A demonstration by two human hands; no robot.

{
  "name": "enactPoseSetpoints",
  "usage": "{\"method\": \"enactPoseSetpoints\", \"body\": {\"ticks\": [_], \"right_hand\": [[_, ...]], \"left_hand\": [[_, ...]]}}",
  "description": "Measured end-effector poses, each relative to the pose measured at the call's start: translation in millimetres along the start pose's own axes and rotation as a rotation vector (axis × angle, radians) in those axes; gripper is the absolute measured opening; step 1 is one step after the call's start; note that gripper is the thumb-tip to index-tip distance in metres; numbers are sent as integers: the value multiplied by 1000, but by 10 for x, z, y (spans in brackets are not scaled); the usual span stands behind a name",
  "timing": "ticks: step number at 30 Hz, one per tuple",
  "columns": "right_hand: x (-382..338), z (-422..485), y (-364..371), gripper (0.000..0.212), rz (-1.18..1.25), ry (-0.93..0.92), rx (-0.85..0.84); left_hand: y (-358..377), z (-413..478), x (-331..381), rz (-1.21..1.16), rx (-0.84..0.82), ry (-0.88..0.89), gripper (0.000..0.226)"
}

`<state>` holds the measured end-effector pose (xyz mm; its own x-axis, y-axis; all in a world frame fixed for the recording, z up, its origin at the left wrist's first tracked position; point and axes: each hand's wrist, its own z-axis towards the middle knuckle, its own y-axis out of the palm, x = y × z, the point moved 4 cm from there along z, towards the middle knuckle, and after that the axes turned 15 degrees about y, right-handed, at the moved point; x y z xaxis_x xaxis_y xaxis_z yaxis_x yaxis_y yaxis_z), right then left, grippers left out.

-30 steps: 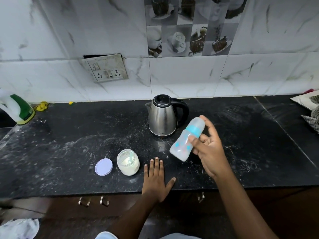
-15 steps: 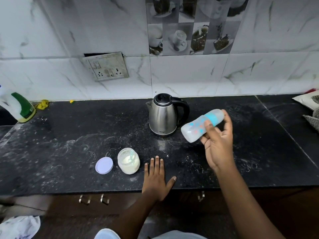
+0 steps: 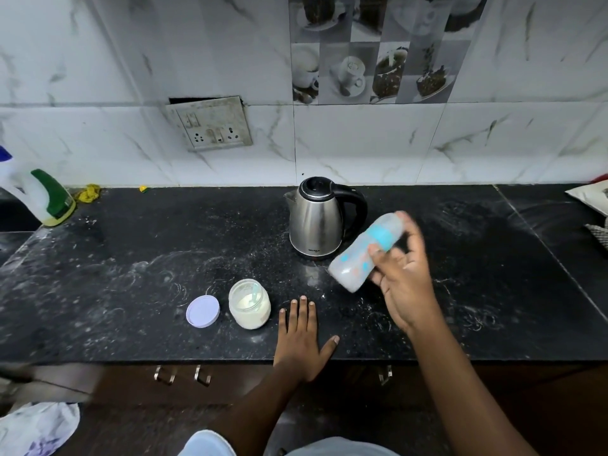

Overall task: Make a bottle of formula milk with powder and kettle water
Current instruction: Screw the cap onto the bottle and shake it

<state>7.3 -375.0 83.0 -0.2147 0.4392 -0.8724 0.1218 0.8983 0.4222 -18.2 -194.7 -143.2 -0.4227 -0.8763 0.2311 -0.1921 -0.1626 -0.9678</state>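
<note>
Mixing step: right hand [image 3: 404, 291] grips the tilted bottle [image 3: 360, 258] (blurred, likely shaking); left hand [image 3: 301, 337] lies flat on the counter [image 3: 131, 274]. Next, stand it upright.

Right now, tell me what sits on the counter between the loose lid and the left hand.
In the head view, the open powder jar stands between the lid and the left hand, touching neither.

One head-worn wide-angle view looks forward and down, close above the right hand [image 3: 408, 291] gripping the feeding bottle [image 3: 348, 269]; the tiled wall [image 3: 362, 146] stands beyond the grip.
</note>
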Motion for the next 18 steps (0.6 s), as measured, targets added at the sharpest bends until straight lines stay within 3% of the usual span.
{"method": "enactPoseSetpoints", "body": {"ticks": [3,8,14,18], "right_hand": [[38,-54,55,81,-115,57,-93],[-154,22,-77,72,157,-88,71],[122,-80,94,77,-262,108,-160],[-85,-9,-31,76,-22,-2,3]], "left_hand": [[25,9,-4,-3,4,-4,107],[-27,-14,19,3,14,1,112],[-45,-11,14,37,-31,-16,102],[-48,-11,21,13,-22,-16,112]]}}
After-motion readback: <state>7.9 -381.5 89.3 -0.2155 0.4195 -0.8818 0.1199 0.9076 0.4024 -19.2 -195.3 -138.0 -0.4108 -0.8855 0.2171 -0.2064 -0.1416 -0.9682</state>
